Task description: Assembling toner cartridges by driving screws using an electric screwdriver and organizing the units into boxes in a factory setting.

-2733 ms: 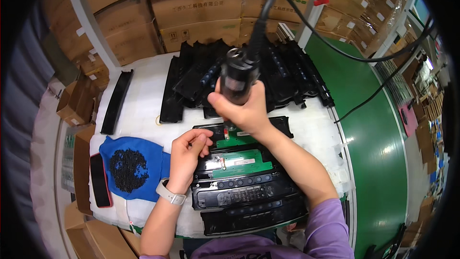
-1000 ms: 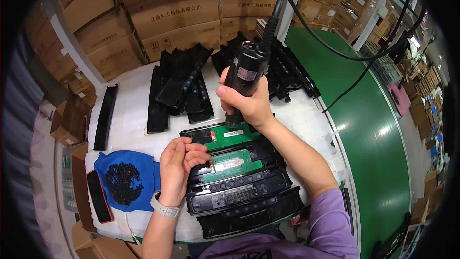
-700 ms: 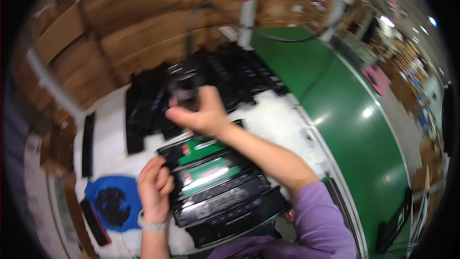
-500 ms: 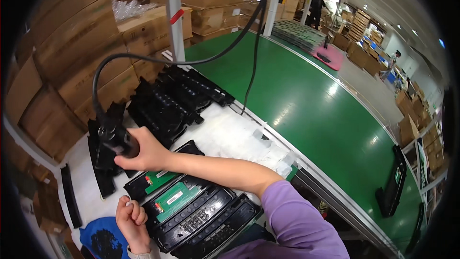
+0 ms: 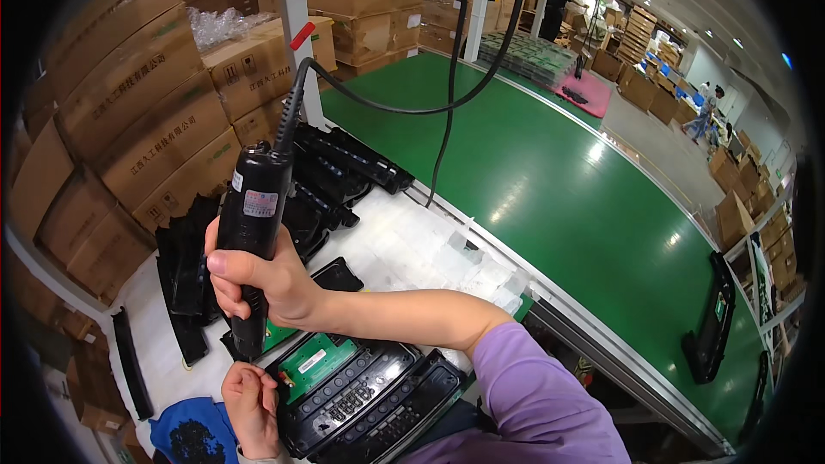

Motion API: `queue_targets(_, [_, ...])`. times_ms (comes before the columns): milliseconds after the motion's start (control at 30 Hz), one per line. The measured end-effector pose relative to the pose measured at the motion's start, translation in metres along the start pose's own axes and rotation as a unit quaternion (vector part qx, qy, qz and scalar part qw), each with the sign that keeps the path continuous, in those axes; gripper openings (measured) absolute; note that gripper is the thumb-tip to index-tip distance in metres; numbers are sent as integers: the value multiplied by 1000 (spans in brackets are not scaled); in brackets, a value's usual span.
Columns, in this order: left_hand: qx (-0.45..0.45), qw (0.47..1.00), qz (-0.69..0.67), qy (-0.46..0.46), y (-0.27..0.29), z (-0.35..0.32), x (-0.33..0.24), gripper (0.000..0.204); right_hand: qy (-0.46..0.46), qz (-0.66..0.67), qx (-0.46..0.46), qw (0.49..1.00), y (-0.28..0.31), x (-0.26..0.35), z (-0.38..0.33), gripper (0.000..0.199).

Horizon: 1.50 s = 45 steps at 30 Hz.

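My right hand (image 5: 258,279) grips a black electric screwdriver (image 5: 252,232) held upright, with a black cable running up from its top. Its tip points down at a green circuit board (image 5: 314,361) set in a black plastic housing (image 5: 361,391) on the white bench. My left hand (image 5: 251,404) sits just below the screwdriver tip, fingers pinched together at the board's left edge; what it pinches is too small to tell. More black housings (image 5: 331,176) are stacked behind the screwdriver.
A blue tray of small dark screws (image 5: 189,438) lies at the lower left. Cardboard boxes (image 5: 146,112) line the back. A green conveyor belt (image 5: 550,198) runs on the right, with a black housing (image 5: 709,318) on it. Other people stand far off.
The view has swung to the right, bringing the green belt and the hall into view. My right hand with the screwdriver has come down beside my left hand at the board.
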<state>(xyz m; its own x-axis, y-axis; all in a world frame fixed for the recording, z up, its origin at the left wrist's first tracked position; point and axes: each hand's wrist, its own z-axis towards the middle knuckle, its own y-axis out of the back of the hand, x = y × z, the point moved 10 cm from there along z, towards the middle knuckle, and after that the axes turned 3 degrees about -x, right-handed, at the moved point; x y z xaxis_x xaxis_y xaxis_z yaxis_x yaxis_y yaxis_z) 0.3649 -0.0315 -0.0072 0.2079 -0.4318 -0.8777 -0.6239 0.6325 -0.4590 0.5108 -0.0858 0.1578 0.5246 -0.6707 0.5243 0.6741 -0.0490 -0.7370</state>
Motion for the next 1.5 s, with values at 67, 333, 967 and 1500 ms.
queue_targets(67, [-5,1000,6,-7,0,0,-2,19,-2,1,0,1000,0,-2,-1,16])
queue_targets(333, [-10,998,48,-29,3,1,-2,16,-20,5,-13,1000,3,-6,-5,16])
queue_targets(967, [-113,993,-8,-43,19,4,-19,23,-42,-260,69,962,17,-33,5,19])
queue_targets(1500, [-71,997,33,8,16,1,-20,17,-63,-362,113,923,21,-64,-1,16])
